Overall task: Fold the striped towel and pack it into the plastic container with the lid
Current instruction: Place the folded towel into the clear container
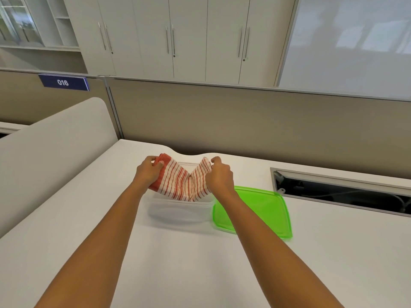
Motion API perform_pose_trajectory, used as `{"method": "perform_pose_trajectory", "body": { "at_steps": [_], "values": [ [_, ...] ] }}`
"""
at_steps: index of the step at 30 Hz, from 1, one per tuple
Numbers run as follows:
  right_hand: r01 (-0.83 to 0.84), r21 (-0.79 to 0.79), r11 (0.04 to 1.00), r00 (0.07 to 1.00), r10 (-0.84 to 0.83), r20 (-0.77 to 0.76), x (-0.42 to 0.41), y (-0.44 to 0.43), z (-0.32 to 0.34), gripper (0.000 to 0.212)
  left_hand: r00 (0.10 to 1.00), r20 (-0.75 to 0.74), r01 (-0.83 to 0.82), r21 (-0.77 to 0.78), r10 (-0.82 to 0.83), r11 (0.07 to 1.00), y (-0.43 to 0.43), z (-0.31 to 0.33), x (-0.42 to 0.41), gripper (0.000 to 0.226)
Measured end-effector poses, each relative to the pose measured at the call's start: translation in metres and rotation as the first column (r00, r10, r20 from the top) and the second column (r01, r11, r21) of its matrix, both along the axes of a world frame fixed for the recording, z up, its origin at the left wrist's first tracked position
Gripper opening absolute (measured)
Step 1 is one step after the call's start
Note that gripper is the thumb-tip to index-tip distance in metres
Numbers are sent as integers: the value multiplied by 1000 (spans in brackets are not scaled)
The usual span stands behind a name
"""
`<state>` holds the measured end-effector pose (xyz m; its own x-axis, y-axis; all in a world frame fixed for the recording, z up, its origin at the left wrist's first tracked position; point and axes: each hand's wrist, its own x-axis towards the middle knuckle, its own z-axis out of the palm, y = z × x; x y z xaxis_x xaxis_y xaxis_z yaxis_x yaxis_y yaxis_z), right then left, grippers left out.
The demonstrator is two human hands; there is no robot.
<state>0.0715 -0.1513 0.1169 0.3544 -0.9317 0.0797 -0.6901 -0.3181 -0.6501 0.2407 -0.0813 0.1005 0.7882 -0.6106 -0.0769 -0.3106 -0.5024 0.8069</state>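
Observation:
The red-and-white striped towel (pixel 181 182) is folded into a thick band and sags in a V between my hands. Its low middle dips into the clear plastic container (pixel 180 212), which stands open on the white desk. My left hand (pixel 148 171) grips the towel's left end and my right hand (pixel 219 176) grips its right end, both raised above the container's rim. The green lid (pixel 255 210) lies flat on the desk, right beside the container, partly under my right forearm.
A beige partition wall (pixel 222 116) runs along the desk's far edge. An open cable slot (pixel 342 192) is cut into the desk at the right. A curved white divider (pixel 55 143) rises on the left. White cabinets stand behind.

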Motion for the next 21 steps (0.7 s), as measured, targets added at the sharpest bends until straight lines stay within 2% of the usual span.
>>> {"method": "perform_pose_trajectory", "body": {
  "at_steps": [4,6,10,12,14,17,19,21],
  "values": [
    [-80,-118,990,986,61,-158,8,3,-8,31,993,116,11,84,-21,996,-5,-7,-1,41],
    [-107,-180,978,975,67,-213,9,5,-9,29,973,229,-11,98,-11,995,-4,-11,-7,41],
    [-156,-282,947,964,83,-253,3,8,-11,28,866,496,-22,-74,56,997,4,-23,-21,32],
    [-177,-320,931,965,100,-243,-2,7,-11,31,813,582,39,-15,-23,999,7,-27,-22,25],
    [-181,-340,923,968,107,-226,-8,5,-12,33,802,565,96,198,-194,976,7,-32,-19,24],
    [-131,-355,926,983,74,-168,-21,1,-18,35,888,335,136,463,-314,876,3,-32,-13,26],
    [-81,-357,931,992,39,-124,-34,-4,-24,35,896,269,166,536,-354,828,0,-30,-12,27],
    [-45,-353,935,994,8,-106,-49,-8,-33,35,831,341,203,549,-440,811,-2,-28,-17,31]
  ]
}}
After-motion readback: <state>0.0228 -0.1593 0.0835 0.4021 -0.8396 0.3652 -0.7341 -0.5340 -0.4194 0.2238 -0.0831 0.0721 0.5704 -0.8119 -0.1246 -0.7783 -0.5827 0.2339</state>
